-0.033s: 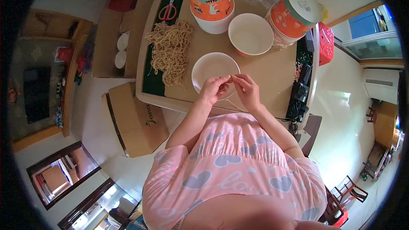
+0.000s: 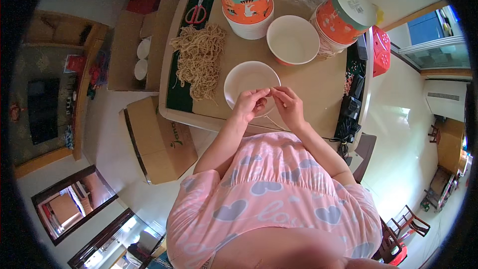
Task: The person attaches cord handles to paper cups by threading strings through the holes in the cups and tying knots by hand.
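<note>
Both my hands meet at the near right rim of a white paper bucket (image 2: 240, 80), which stands open at the table's front edge. The fingertips of my left hand (image 2: 250, 104) are pinched together, its other fingers curled in. Against them press the closed fingertips of my right hand (image 2: 290, 106). A thin pale cord (image 2: 275, 123) trails below the hands toward the pink clothing; its upper part between the fingertips is too small to make out. A tangled heap of beige twine (image 2: 199, 60) lies to the left, with red-handled scissors (image 2: 196, 14) beyond it.
Another white bucket (image 2: 293, 40) stands just behind. Stacks of orange and green buckets rise at the back (image 2: 246, 7) and back right (image 2: 346, 17). Black adapters and cables (image 2: 350, 107) line the table's right edge. Cardboard boxes (image 2: 164, 142) stand on the floor at left.
</note>
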{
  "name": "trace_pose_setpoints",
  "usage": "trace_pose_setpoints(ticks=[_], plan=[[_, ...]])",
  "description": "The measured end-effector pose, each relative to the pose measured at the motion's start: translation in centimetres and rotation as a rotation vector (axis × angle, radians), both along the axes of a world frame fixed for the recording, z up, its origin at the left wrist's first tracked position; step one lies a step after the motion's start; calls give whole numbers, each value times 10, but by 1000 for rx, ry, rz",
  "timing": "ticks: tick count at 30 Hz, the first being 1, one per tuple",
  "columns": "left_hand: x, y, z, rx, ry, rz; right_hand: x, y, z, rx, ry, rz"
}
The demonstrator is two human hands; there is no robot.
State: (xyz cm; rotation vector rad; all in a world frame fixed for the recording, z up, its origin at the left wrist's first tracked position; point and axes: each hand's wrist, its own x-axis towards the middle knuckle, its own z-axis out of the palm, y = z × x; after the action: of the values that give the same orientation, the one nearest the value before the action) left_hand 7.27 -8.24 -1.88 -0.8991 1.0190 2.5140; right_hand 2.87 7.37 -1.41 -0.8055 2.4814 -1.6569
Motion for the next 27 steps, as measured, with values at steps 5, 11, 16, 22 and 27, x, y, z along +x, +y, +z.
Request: trace_pose_setpoints(ticks=[5,11,16,22,27], plan=[[1,0,1,-168,24,-37,-7,2,10,18,66,78],[3,1,4,-425,80,-95,-17,-1,7,43,-381,58],[2,4,23,-401,36,-18,-16,-1,8,22,-302,36],[2,10,16,-681,160,-80,-15,-3,12,39,-316,64],[6,1,13,-720,175,-40,-14,-4,22,100,-251,110]])
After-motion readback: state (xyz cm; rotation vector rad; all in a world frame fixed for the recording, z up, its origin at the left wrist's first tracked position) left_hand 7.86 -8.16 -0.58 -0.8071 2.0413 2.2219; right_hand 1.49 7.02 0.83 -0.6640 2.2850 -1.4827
